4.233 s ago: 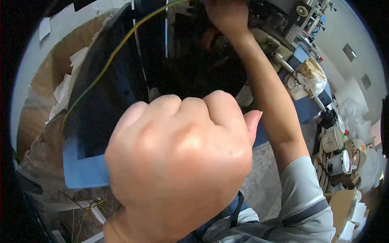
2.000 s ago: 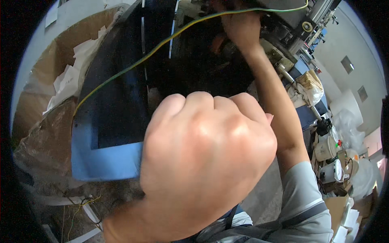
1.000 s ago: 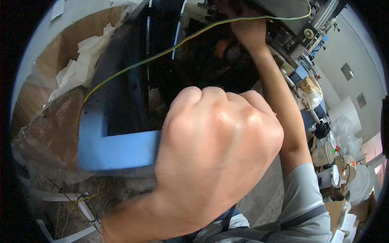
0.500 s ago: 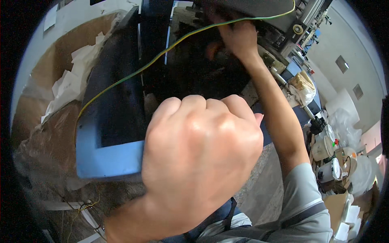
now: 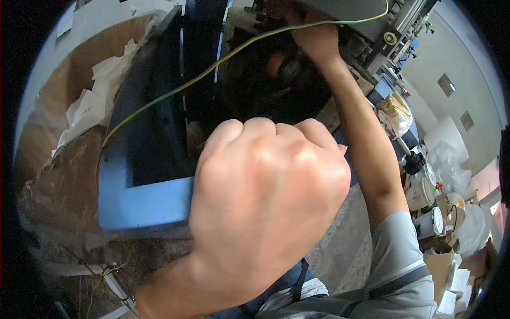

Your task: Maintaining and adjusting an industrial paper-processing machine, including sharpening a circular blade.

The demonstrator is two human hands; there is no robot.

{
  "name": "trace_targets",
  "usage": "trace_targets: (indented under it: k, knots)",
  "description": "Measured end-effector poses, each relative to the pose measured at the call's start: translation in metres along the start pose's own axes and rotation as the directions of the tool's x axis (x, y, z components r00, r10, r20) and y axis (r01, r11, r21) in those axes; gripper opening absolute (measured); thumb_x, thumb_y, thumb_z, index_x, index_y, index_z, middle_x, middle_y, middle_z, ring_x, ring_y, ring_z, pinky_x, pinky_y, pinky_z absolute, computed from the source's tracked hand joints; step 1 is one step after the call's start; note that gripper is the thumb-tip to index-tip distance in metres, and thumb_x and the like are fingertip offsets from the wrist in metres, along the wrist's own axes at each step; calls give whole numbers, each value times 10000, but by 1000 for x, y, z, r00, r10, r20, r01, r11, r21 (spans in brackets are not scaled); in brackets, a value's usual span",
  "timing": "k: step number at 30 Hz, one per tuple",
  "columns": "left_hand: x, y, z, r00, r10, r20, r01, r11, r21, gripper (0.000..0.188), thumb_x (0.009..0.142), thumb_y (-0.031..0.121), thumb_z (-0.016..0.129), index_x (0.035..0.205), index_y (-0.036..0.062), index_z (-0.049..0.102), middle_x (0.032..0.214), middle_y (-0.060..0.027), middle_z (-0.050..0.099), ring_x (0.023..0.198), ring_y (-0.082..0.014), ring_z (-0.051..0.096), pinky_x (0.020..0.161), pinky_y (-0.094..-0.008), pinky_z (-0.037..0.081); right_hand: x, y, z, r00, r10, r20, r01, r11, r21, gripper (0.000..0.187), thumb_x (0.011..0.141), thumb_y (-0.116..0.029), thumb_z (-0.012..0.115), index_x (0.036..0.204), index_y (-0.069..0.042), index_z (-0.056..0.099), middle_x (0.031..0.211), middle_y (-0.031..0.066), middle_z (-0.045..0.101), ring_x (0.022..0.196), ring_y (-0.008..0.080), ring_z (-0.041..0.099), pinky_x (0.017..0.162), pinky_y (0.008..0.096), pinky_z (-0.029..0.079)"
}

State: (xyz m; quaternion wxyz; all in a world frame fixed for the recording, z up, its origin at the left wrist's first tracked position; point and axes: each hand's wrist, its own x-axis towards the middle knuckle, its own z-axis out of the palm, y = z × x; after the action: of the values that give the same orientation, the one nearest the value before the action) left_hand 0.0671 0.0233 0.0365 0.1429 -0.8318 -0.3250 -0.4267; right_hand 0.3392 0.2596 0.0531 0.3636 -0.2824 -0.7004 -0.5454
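Observation:
My left hand is large and close in the middle of the view, back up, with the fingers curled into a fist. Its fingertips are hidden, so what they hold, if anything, does not show. Behind it runs the blue metal edge of a dark machine housing; contact with that edge cannot be made out. My right hand reaches deep into the machine's dark opening, its fingers lost in shadow under a dark cover. A blurred orange-brown round part shows inside, left of that hand.
A yellow-green wire hangs across the opening, passing in front of my right hand. A large carton with white paper scraps stands left. Rails with a roller lie upper right; white buckets and plastic bags stand at right.
My right hand has gone a little farther into the shadow under the cover. The left fist stays closed, shifted slightly right and up in view. The orange-brown part looks more exposed.

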Motion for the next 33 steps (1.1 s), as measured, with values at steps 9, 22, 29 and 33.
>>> trace_targets:
  k: [9, 22, 29, 33]
  knots:
    - [1, 1, 0, 1000, -11, -1, 11, 1000, -3, 376, 782, 371, 821, 668, 118, 569, 592, -59, 571, 588, -256, 618, 592, -381, 497, 11, -14, -23, 942, 241, 233, -252, 967, 21, 339, 964, -330, 610, 1190, -106, 725, 1142, 192, 713, 1073, 429, 651, 919, 503, 516]
    - [4, 5, -7, 1000, 9, -7, -9, 1000, 29, 403, 818, 387, 802, 655, 109, 561, 578, -75, 573, 572, -268, 622, 580, -383, 498, 11, 14, -5, 991, 56, 122, -12, 943, -333, 389, 975, -479, 640, 1187, -165, 729, 1064, 165, 740, 954, 403, 708, 813, 488, 577]
    - [1, 2, -5, 1000, -6, -19, 6, 999, 33, 419, 831, 398, 795, 650, 109, 551, 573, -78, 570, 568, -275, 621, 581, -387, 498, 16, -22, -18, 945, 270, 185, -243, 958, -154, 347, 956, -437, 665, 1092, -130, 753, 968, 141, 742, 820, 375, 718, 671, 463, 587]
    - [3, 5, -5, 1000, 3, -21, -2, 1000, 22, 412, 823, 395, 800, 652, 110, 556, 576, -76, 573, 568, -272, 621, 582, -385, 498, 12, 12, -4, 981, 110, 162, -55, 949, -309, 350, 964, -442, 647, 1062, -125, 759, 937, 136, 747, 788, 378, 716, 634, 459, 586]
